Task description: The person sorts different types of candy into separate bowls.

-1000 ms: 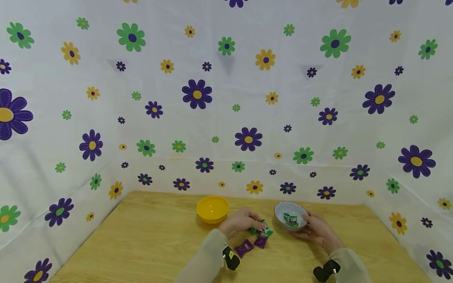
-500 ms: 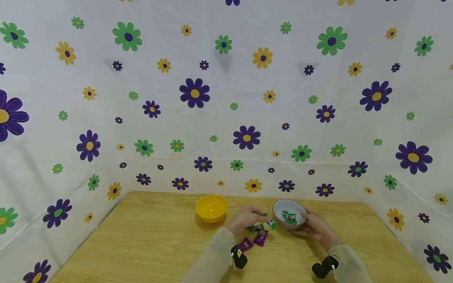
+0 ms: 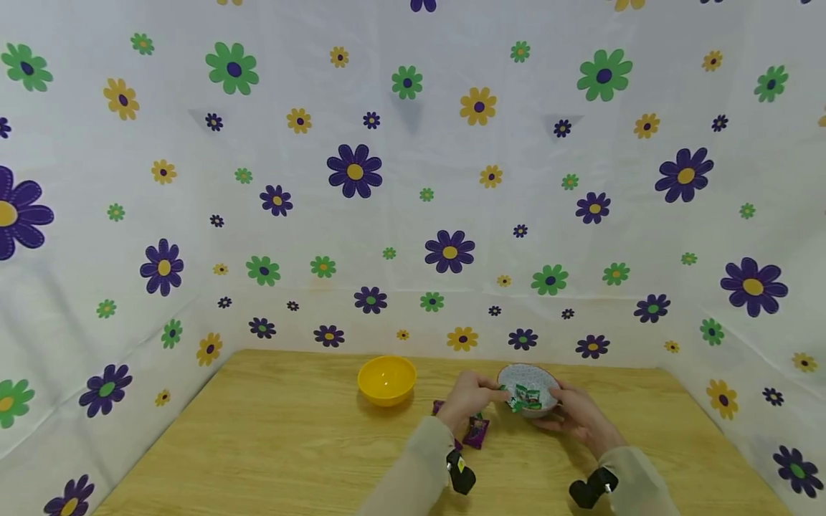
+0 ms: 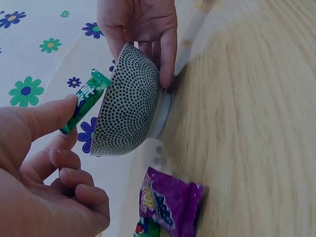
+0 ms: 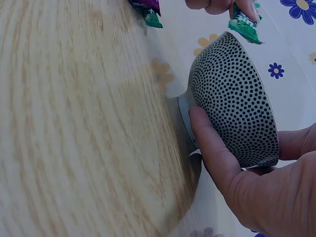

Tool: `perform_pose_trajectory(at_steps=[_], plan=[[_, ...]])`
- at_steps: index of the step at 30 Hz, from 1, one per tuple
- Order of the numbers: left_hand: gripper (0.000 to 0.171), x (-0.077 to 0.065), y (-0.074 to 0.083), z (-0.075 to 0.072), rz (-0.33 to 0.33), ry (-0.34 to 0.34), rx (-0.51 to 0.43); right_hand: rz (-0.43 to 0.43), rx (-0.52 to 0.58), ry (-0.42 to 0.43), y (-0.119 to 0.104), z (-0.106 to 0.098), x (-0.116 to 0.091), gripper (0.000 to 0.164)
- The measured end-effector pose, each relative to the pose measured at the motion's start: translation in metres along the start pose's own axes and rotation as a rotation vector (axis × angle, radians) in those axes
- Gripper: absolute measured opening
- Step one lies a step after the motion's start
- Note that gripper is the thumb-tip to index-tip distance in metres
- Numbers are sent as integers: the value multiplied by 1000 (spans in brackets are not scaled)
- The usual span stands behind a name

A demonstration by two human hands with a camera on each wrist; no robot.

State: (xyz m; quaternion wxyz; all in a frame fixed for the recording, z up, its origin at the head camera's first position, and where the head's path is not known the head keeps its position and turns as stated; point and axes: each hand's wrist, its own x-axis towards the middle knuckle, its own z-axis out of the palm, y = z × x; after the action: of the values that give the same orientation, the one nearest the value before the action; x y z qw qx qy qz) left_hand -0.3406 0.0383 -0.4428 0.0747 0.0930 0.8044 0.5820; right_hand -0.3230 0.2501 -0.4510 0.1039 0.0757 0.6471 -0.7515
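My left hand [image 3: 470, 401] pinches a green-wrapped candy [image 4: 86, 101] between thumb and forefinger, just at the rim of a dotted bowl [image 5: 229, 103]. The other fingers of that hand are curled. My right hand [image 3: 581, 417] grips the bowl from its right side, with the thumb at the rim and a finger by the foot. Whether the foot touches the table cannot be seen clearly. Green candies [image 3: 530, 396] lie inside the bowl. Purple-wrapped candies [image 3: 476, 433] lie on the table by my left hand, partly hidden by it, and a green candy [image 4: 147, 228] lies beside one.
A yellow bowl [image 3: 387, 381] stands on the wooden table [image 3: 290, 430], left of my left hand. Behind the table and at both sides hangs a white cloth [image 3: 413, 236] with printed flowers. Each wrist wears a black camera [image 3: 461, 474].
My left hand has moved right from the candies on the table to the bowl's rim, carrying a green candy picked from among them. My right hand still holds the bowl in nearly the same place.
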Motion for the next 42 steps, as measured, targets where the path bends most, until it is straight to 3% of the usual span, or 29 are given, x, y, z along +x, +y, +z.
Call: perform_pose_trajectory(at_steps=[4,7,13,18,23,26,35,42], plan=[[21,1,3,7,-34,22,-73,4,6,2,0,0,0,53],[19,1,6,13,-46,75,-119,3,14,3,1,0,1,53],[15,0,13,25,-39,192,-103,-6,11,7,1,0,2,54],[12,-1,13,26,-35,194,-38,-7,5,-3,1,2,4,54],[9,-1,8,16,-2,144,-58,1,11,-9,1,4,4,54],[8,-2,6,8,-18,124,-59,12,26,-7,0,4,2,55],[7,3,-10,-30,-1,67,55,7,41,-25,-3,2,2,55],[8,-3,-23,-53,-18,19,164,16,36,-13,-1,3,2,56]])
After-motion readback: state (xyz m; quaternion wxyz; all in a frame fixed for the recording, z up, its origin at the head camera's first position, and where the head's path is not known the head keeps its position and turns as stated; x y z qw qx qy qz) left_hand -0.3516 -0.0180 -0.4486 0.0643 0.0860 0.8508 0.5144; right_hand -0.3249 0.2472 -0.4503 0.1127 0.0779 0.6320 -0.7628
